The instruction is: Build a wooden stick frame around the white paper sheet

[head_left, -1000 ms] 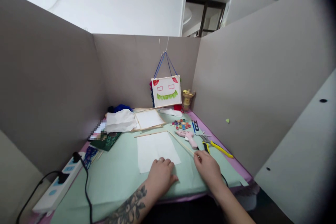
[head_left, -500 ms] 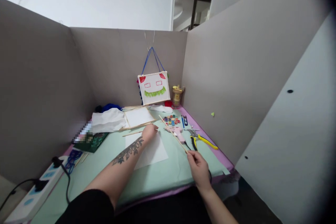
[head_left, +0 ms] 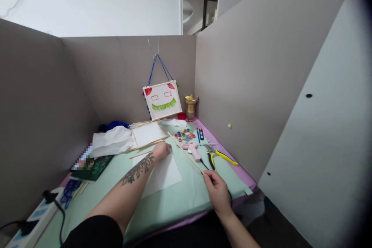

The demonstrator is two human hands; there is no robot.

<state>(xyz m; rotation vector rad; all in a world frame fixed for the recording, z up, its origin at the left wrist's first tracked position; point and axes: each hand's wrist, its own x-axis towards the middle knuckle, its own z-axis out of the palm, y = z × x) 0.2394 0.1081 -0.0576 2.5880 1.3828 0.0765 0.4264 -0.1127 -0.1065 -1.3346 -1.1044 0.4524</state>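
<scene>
1. The near end of a thin stick [head_left: 188, 156] is pinched between the thumb and fingers of the right hand [head_left: 216, 192]; its far end is pointed toward the back of the table [head_left: 180, 201].
2. The left hand [head_left: 161, 151] is held at the far edge of a white sheet [head_left: 165, 174]. Its fingers are bent, but whether anything is gripped cannot be told. Part of the sheet is covered by the left forearm, and a second stick [head_left: 136, 156] is partly hidden behind it.
3. Small paint pots [head_left: 186, 135] in several colours are grouped beyond the held stick; their contents are too small to be made out.
4. In the back corner, a brown jar [head_left: 190, 110] is topped by something yellow; its inside cannot be seen.
5. The nozzle end of a pink glue gun [head_left: 193, 151] is crossed in view by the held stick. Yellow-handled pliers [head_left: 226, 157] are placed to its right.
6. A framed white panel [head_left: 149, 135] and crumpled white cloth [head_left: 112, 141] are set behind the left hand, with a dark green book [head_left: 93, 169] nearer the left wall.
7. Above the back of the table, a face picture [head_left: 163, 104] is hung by blue cords.
</scene>
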